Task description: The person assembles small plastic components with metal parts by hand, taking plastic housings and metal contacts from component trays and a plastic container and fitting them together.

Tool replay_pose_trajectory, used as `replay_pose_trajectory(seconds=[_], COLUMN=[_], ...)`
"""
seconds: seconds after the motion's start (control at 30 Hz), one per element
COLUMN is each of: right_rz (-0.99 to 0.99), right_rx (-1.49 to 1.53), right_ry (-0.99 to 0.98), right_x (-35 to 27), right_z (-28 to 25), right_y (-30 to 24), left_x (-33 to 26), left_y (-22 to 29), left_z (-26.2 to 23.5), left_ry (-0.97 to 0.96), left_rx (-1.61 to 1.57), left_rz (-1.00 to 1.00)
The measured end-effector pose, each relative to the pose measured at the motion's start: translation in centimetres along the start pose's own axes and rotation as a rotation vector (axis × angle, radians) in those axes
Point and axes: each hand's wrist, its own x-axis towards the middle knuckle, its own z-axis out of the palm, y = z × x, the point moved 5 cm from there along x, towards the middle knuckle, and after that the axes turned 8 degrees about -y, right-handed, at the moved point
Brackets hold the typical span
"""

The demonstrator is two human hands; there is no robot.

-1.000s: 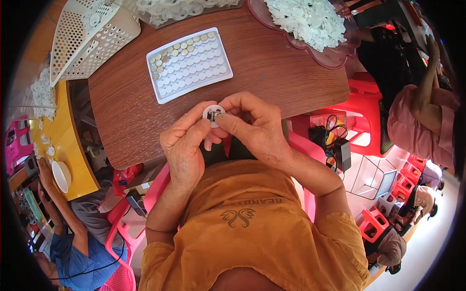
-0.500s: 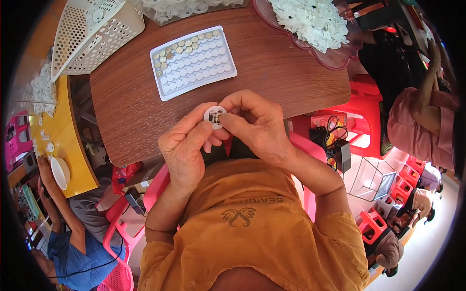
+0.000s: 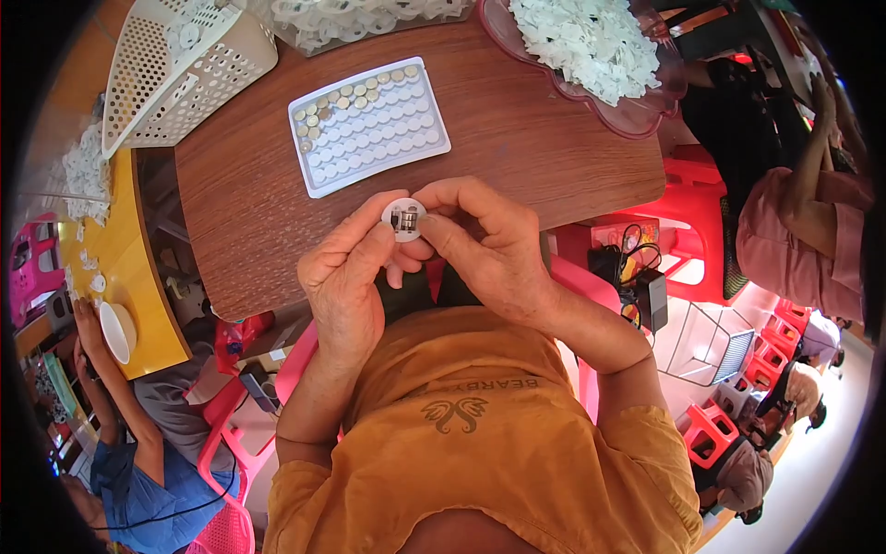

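Two hands nearly meeting at one white disc point(image 3: 403, 222), near the middle of the near edge of the worktop point(image 3: 554, 157). Left hand point(image 3: 343, 277) closed in a pinch on the disc's left rim, thumb in front, forefinger stretched to its upper edge, wrist nearly straight. Right hand point(image 3: 494, 251) closed on the opposite rim, thumb pointing in toward the disc's small metal part point(image 3: 408, 220), forefinger arched toward the top, wrist slightly bent. Elbows out, forearms slanting inward from either side. Disc face turned up to view, metal part plain between the thumbs. Below it, a few curled fingertips point(image 3: 395, 274), unclear from which hand. Beyond, left of centre toward the far edge, a white tray point(image 3: 374, 170), tan rounds point(image 3: 347, 90) along its far edge and down its left side. At the worktop's far left corner, a basket point(image 3: 210, 88); by the far edge, a heap of white parts point(image 3: 360, 17); at the far right corner, a pink bowl point(image 3: 623, 115) full of chips point(image 3: 591, 51).
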Motion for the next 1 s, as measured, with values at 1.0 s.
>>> replay_pose_trajectory(seconds=[1.0], right_rz=[0.145], right_rx=[0.571], right_ry=[0.017], right_x=[1.2], right_z=[-2.0], right_y=[0.2], left_x=[0.0], left_y=[5.4], left_z=[2.2], left_ry=[-0.020], left_rx=[0.443], left_rz=[0.240])
